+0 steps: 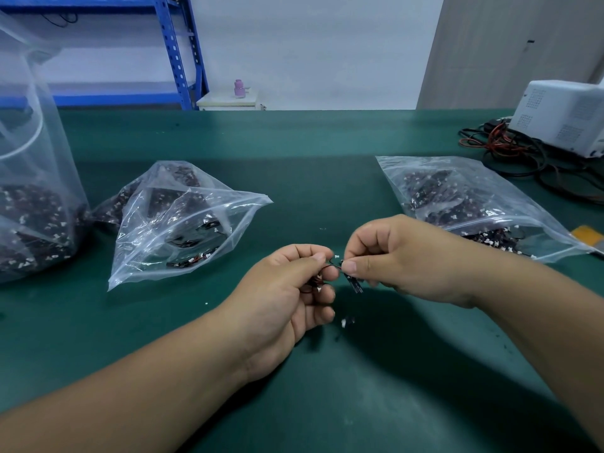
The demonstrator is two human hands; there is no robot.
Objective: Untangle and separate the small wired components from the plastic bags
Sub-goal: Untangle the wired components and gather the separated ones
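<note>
Two hands meet near the middle of the green surface, and I see them working one small knot of wired components. The left hand has its fingers curled round a little bunch of red and black leads with white plugs. The right hand pinches the other end between thumb and forefinger, and a dark strip hangs just below its thumb. One loose white plug lies on the surface just nearer than the hands. To their left an open bag holds more components. A tall bag stands at the far left edge. A flat bag lies just beyond the right hand. At far right I see a white box beside coiled cables.
</note>
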